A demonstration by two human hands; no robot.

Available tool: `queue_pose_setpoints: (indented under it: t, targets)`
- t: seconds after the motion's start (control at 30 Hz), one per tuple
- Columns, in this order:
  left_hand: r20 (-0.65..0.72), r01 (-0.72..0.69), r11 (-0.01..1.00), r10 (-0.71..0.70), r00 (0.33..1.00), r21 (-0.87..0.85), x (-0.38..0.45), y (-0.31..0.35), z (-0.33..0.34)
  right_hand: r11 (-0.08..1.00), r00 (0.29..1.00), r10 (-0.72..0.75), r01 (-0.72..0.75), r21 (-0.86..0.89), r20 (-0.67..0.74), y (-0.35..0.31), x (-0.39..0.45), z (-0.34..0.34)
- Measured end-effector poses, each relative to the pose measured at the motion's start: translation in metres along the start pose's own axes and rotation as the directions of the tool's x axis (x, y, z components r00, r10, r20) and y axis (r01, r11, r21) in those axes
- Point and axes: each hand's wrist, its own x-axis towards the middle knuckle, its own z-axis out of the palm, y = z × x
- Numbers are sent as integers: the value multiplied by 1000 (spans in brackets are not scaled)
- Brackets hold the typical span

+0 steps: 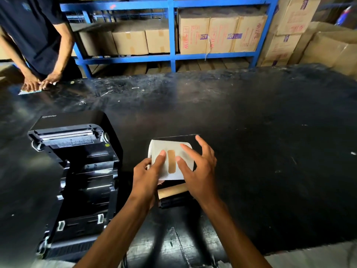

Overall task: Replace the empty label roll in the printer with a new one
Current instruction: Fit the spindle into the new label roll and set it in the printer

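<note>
A new white label roll [169, 147] with a strip of brown tape [171, 161] across its outer wrap is held above the black table. My left hand [146, 175] grips its left side from below, index finger lying on top. My right hand [199, 167] rests on the roll's right side with fingers spread. Just beneath the roll, a bare brown cardboard core [172, 190] lies on the table beside a black spindle [173, 202]. The black label printer [77, 171] stands to the left with its lid swung open and its roll bay showing.
The black table [270, 142] is scuffed and dusty. Another person in a dark shirt [34, 35] stands at the far left, both hands on a paper [29, 91]. Blue shelving [172, 35] with cardboard boxes runs behind the table; more boxes [318, 45] are stacked at the right.
</note>
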Motion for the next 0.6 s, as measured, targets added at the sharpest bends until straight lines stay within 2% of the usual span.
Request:
queue_pose_setpoints:
  t: [0.2,0.4,0.47,0.53,0.6]
  targets:
    - [-7,-36,997,37,999,61,-5,-6,3,986,999,23,-16,163,-42,2,1,7]
    - [3,18,996,-18,1000,83,-8,-17,7,961,988,131,-147,235,80,12,-2,4]
    - [-4,74,993,-74,997,90,-6,-19,9,910,987,146,-161,382,68,15,-9,1]
    - [-34,139,986,-137,990,88,-2,-21,10,824,978,208,-174,539,-3,23,-15,-9]
    - [-64,165,984,-161,985,68,1,-22,8,777,948,313,-225,588,-51,44,-16,-21]
